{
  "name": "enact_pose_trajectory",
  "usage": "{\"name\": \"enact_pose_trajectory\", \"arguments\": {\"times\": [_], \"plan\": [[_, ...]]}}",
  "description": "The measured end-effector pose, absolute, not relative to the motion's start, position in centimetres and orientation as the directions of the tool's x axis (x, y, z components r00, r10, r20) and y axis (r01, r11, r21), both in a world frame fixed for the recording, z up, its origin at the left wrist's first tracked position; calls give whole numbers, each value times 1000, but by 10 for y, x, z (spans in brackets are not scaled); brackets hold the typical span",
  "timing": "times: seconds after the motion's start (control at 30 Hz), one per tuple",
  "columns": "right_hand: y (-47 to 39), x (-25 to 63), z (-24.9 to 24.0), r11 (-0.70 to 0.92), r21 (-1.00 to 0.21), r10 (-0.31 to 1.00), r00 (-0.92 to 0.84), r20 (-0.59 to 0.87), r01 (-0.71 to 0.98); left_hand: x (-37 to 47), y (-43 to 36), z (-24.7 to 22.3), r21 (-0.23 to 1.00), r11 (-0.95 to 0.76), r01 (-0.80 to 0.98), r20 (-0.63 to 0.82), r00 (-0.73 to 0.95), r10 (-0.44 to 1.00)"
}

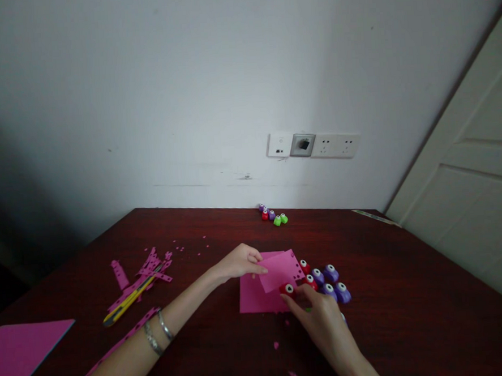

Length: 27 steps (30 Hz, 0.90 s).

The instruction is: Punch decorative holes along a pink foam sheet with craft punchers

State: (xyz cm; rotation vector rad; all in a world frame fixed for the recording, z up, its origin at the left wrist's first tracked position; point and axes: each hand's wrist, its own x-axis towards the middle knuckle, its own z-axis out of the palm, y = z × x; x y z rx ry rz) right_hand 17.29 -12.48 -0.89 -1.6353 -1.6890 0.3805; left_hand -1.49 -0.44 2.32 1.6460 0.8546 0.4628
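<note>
My left hand (242, 262) pinches the left edge of a small pink paper (275, 271), whose right edge has a row of small punched holes. Under it lies a larger pink sheet (249, 298) on the dark red table. My right hand (318, 311) holds a red craft punch (288, 289) between thumb and fingers at the lower right corner of the small paper. Just beyond my right hand stand more red punches (304, 267) and several purple punches (330, 273). A green one is mostly hidden by the right hand.
At left, a yellow cutter (130, 301) lies among punched pink strips (120, 275). A pink sheet (25, 355) is at the near left. More punches (272, 215) stand by the wall, and a ruler-like strip (376, 218) lies at the back right. Pink scraps (276, 345) lie in front.
</note>
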Motion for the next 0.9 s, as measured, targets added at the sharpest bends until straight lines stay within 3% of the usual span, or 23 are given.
{"name": "enact_pose_trajectory", "arguments": {"times": [0.53,0.9], "plan": [[-123,174,-13,86,-673,957,126,260,735,-14,-5,21,961,-76,267,-127,666,735],[-127,171,-4,68,-598,966,97,239,798,-10,-12,26,961,-57,272,-145,667,731]]}}
